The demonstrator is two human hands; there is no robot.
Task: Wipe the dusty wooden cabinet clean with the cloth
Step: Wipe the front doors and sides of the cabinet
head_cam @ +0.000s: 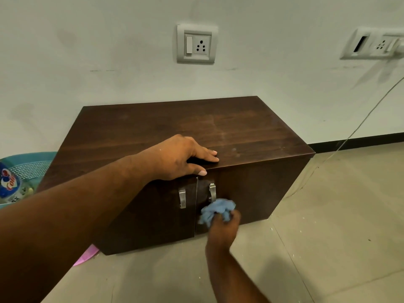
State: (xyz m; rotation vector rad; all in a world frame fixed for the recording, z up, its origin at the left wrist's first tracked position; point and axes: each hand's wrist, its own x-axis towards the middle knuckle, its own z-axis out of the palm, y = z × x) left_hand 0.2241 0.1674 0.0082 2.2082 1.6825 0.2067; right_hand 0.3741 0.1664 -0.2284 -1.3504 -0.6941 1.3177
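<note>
A low dark wooden cabinet (251, 132) stands on the floor against the wall, with two front doors and two metal handles (182, 199). Pale dusty smears show on the right part of its top. My left hand (181, 157) rests flat on the top's front edge, fingers straight, thumb over the edge above the doors. My right hand (223, 228) grips a bunched blue cloth (217, 209) and presses it against the right door, just below its handle (212, 192).
A teal basket (28, 165) with a blue bottle (8, 182) stands left of the cabinet. Something pink (86, 255) lies on the floor by its lower left corner. Two wall sockets (196, 43) hang above; a thin cable (349, 136) runs down at the right. Tiled floor (328, 237) lies in front.
</note>
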